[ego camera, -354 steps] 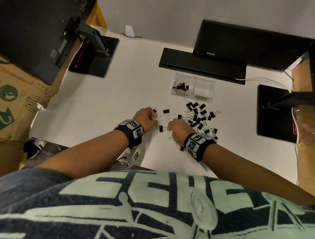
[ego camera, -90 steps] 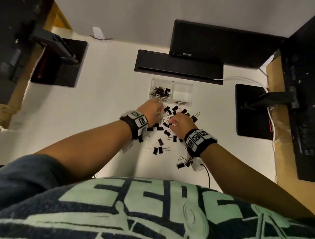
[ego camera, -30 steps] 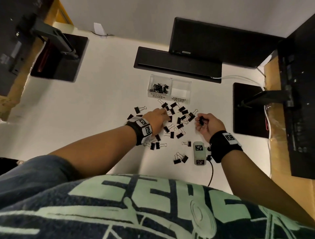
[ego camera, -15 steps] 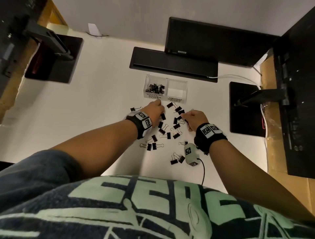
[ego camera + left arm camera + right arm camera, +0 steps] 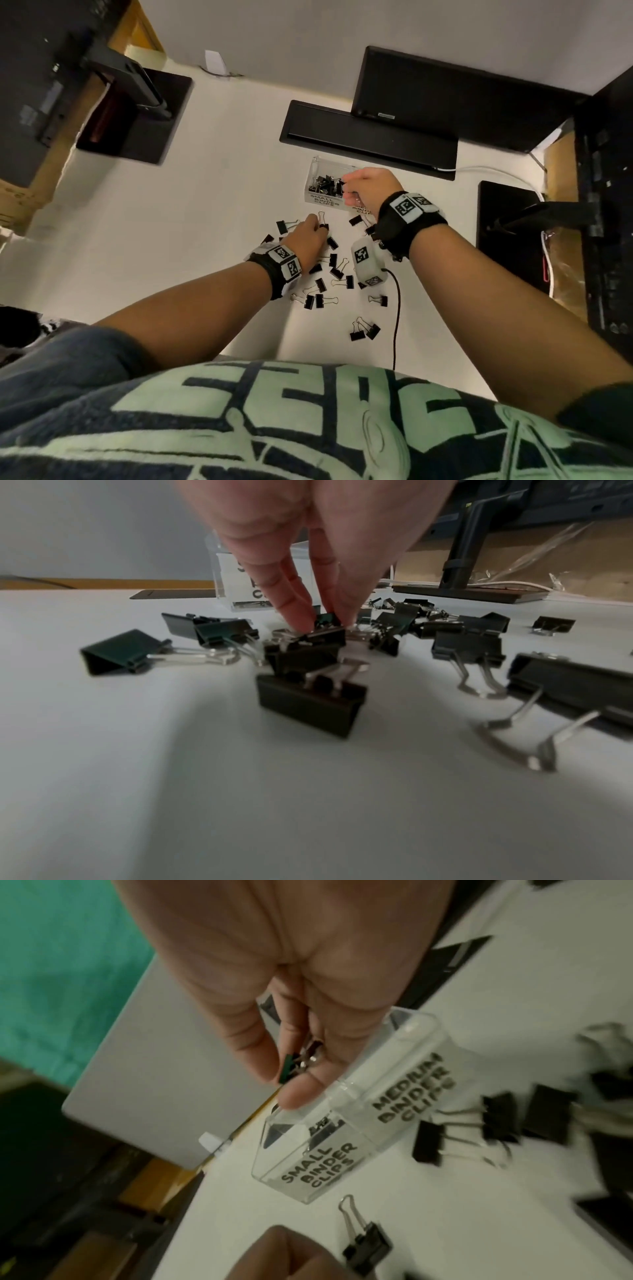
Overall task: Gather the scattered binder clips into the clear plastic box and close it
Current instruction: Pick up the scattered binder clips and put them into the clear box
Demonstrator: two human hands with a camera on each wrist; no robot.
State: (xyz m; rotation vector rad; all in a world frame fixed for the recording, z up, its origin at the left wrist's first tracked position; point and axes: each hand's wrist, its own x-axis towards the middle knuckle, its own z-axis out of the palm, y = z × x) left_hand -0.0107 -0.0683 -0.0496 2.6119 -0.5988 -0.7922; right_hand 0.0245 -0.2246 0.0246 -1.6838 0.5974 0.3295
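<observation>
A: What are the binder clips (image 5: pixel 310 706) made of?
B: Matt black bodies, it seems, with shiny bare-metal wire handles.
A: And the clear plastic box (image 5: pixel 346 1125)?
B: Smooth, glossy, transparent plastic, with black lettering printed on its front wall.
A: The table (image 5: pixel 212 212)?
B: A smooth, matt, off-white top.
A: Anything softer?
B: The wrist bands (image 5: pixel 394 224) look like black cloth, and the shirt (image 5: pixel 308 428) is printed fabric.

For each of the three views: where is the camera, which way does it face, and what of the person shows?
Head: above, facing down; both forearms, left hand, right hand.
Left wrist: low over the table, facing along the fingers pinching a binder clip.
Right wrist: over the clear box; fingers hold a small clip.
Shared: box, scattered clips.
</observation>
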